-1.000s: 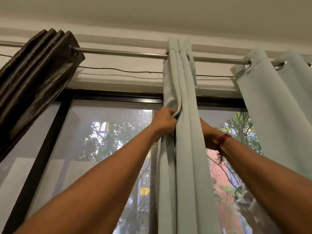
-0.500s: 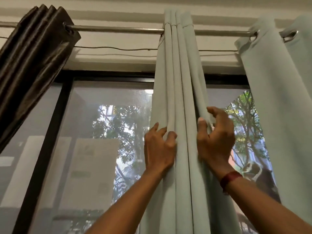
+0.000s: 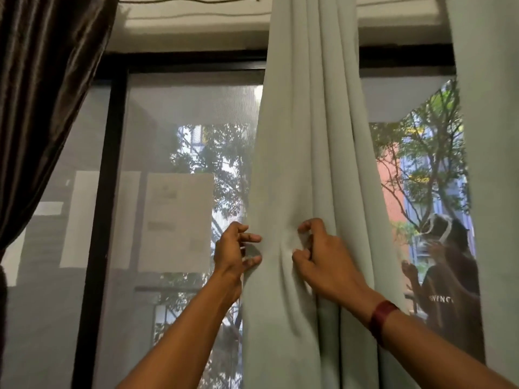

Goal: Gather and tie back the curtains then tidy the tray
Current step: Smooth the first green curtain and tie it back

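Head view showed a pale green curtain (image 3: 309,164) hanging in bunched vertical folds across the middle of the window (image 3: 179,113). The right hand (image 3: 325,265) was clamped on the folds, its fingers dug into puckered cloth. The left hand (image 3: 236,254) curled against the curtain's left edge; whether it gripped could not be told. The cloth looked soft, light and limp, so it was probably best circled as one whole bundle. A dark brown curtain (image 3: 42,108) hung at the window's left side.
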